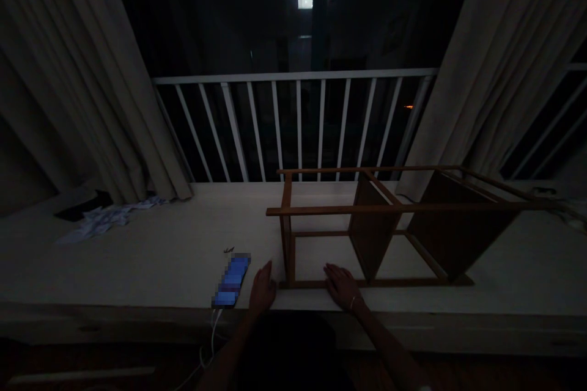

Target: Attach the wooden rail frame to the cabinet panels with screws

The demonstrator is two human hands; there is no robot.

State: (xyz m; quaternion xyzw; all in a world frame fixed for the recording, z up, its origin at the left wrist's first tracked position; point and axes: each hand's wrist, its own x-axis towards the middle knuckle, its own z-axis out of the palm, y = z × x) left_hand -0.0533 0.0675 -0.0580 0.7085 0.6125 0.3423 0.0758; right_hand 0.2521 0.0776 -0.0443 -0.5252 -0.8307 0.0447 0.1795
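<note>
A brown wooden shelf frame lies on its side on a pale ledge in a dim room. My left hand rests flat on the ledge by the frame's near left corner post, fingers stretched out. My right hand lies flat against the frame's bottom rail, fingers extended, holding nothing. A lit phone with a white cable lies just left of my left hand.
Crumpled paper and a dark flat object lie at the ledge's left end. Beige curtains hang on both sides. A white railing stands behind the ledge against the dark outside.
</note>
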